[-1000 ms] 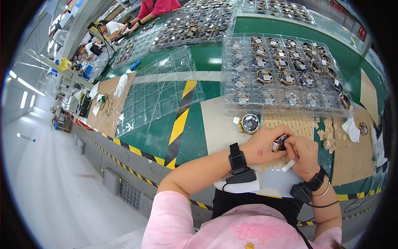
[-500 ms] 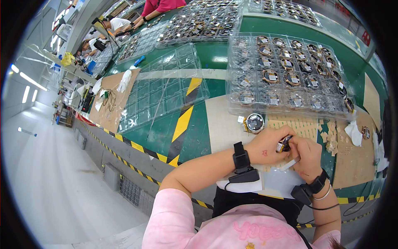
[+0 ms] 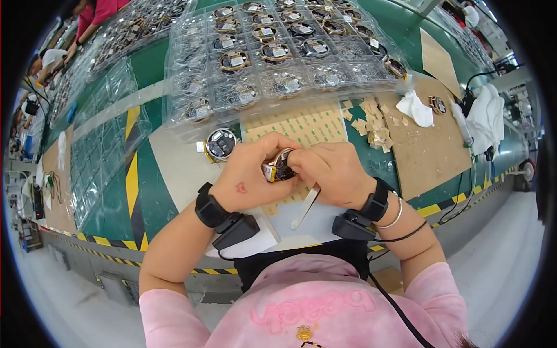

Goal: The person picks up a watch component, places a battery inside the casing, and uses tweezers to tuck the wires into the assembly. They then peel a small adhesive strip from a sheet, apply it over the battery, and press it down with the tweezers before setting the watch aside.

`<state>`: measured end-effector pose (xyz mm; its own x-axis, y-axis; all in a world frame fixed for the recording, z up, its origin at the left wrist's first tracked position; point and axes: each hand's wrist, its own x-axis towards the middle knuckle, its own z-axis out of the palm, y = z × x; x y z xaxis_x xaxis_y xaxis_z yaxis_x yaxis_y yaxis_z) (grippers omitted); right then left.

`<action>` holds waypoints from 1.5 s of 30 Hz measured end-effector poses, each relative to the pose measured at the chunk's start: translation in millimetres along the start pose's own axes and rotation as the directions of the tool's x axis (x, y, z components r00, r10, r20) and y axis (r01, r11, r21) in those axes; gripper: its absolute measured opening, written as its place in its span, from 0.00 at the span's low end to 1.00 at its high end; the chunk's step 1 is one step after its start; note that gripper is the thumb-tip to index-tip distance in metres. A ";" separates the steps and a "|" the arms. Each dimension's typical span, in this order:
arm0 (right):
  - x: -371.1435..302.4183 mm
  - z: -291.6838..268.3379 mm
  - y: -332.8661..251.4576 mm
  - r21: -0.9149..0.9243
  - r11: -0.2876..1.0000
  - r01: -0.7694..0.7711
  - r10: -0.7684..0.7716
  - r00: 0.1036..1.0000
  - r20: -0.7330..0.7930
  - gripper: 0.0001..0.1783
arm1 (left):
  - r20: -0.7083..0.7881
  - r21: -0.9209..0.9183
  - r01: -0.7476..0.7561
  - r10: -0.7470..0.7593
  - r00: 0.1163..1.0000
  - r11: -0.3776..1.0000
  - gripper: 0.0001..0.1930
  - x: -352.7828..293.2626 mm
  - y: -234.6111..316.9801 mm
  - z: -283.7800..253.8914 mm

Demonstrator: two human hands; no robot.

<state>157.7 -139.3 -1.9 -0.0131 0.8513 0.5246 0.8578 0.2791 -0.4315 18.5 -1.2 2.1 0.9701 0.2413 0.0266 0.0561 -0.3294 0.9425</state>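
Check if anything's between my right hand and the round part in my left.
Nothing visible does: your right hand appears to touch the right edge of the round part, held in your left hand. The white stick juts below your right hand, away from the part.

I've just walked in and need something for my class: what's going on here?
A person's left hand holds a small round part, and the right hand touches its edge, a slim white stick jutting from that hand. Another round part lies beyond the left hand, before a clear tray of similar parts.
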 end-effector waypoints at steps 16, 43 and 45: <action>-2.9 -14.1 11.0 0.067 0.997 0.045 -0.056 0.984 0.170 0.18 | -0.017 -0.041 -0.089 0.089 0.996 0.995 0.18 0.0 2.5 2.6; -7.5 -16.7 9.1 0.261 0.965 0.024 -0.076 0.979 0.190 0.09 | 0.163 -0.200 -0.105 0.139 0.977 0.974 0.22 -0.2 -1.8 -6.2; -8.6 -16.4 8.6 0.269 0.963 0.019 -0.073 0.979 0.191 0.09 | 0.161 -0.207 -0.098 0.133 0.978 0.973 0.22 -1.2 -3.8 -6.2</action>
<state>173.6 -151.6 1.9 -0.1734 0.8981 0.4043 0.6878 0.4042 -0.6030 15.7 5.3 0.5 0.9942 0.0452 0.0978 -0.0897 -0.1555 0.9838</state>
